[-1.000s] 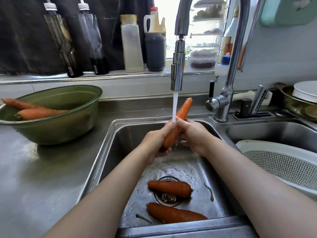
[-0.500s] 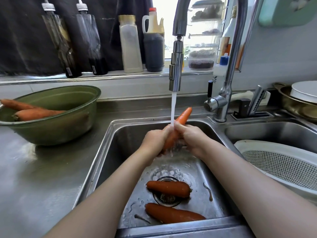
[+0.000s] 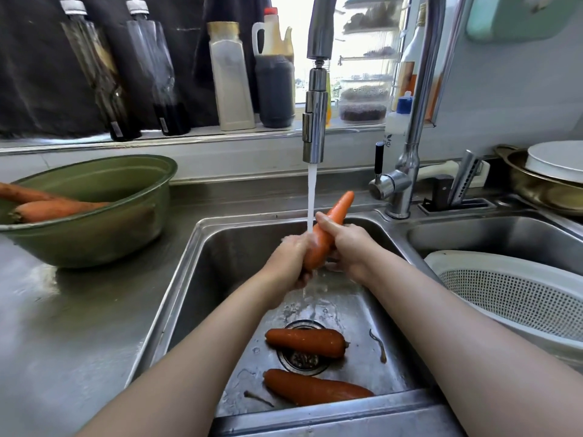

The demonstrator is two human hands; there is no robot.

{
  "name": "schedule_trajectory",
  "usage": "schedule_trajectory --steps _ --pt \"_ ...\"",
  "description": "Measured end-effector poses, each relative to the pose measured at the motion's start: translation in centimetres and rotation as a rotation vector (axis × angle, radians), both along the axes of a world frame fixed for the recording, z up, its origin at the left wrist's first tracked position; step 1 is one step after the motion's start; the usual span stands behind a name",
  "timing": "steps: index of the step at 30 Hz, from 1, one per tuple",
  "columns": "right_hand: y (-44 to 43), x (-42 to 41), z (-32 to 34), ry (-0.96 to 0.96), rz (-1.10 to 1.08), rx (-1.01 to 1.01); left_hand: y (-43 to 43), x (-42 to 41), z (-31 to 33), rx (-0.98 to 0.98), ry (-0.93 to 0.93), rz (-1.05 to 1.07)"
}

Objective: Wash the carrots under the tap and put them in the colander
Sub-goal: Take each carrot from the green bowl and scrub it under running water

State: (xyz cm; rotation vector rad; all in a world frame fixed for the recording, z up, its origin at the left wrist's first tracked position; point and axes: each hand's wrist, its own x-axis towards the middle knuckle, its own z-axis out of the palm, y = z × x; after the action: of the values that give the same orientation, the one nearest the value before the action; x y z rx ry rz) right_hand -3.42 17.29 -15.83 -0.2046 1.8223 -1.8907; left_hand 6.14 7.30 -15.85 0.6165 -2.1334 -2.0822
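An orange carrot (image 3: 331, 225) stands tilted under the running tap (image 3: 314, 134), its tip pointing up and right. My left hand (image 3: 288, 263) grips its lower, thick end. My right hand (image 3: 345, 247) holds its middle from the right. Water falls on the carrot and my left hand. Two more carrots lie in the sink (image 3: 220, 279): one (image 3: 306, 342) across the drain, one (image 3: 315, 389) near the front wall. A white colander (image 3: 504, 294) sits in the right basin and I see no carrots in it. Two carrots (image 3: 53, 208) lie in a green bowl (image 3: 94, 234) on the left.
Bottles (image 3: 230, 77) and jars line the window ledge behind the tap. A brass pan (image 3: 542, 187) holding a white dish stands at the far right. A knife holder (image 3: 457, 190) sits behind the basins. The steel counter (image 3: 63, 326) stretches left of the sink.
The carrot has shifted slightly down and back up under the stream as my hands rub along it. The camera has moved a little; the other carrots stayed put.
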Motion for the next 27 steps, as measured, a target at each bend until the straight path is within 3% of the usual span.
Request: schedule_trajectory --steps 2,4,7,12,14,17,21,24,27 --pt "-0.1 0.7 0.0 -0.008 0.100 -0.099 -0.2 -0.3 0.0 0.018 -0.026 0.137" --pt "-0.1 1.1 -0.1 0.007 0.175 -0.147 -1.0 -0.2 0.1 0.050 -0.067 0.146" --pt "-0.4 1.1 0.0 -0.013 0.187 -0.142 -2.4 0.1 0.0 0.087 -0.080 -0.020" --pt "-1.5 0.0 -0.5 -0.288 -0.029 -0.119 -2.4 0.8 -0.1 0.200 -0.047 -0.340" --pt "-1.5 -0.6 -0.7 -0.357 -0.074 -0.091 -1.7 0.7 -0.1 0.150 -0.032 -0.319" --pt "-1.1 -0.7 -0.7 -0.473 -0.040 -0.060 -0.5 0.4 0.2 -0.005 -0.061 -0.122" --pt "-0.2 0.6 -0.2 -0.392 0.172 -0.087 -0.9 0.3 0.3 -0.008 -0.109 0.100" --pt "0.1 1.2 0.0 -0.283 0.279 -0.091 -1.8 0.6 0.1 0.029 -0.156 0.069" --pt "-0.3 1.1 0.0 -0.208 0.180 -0.047 -2.3 0.9 0.0 -0.028 -0.205 0.013"
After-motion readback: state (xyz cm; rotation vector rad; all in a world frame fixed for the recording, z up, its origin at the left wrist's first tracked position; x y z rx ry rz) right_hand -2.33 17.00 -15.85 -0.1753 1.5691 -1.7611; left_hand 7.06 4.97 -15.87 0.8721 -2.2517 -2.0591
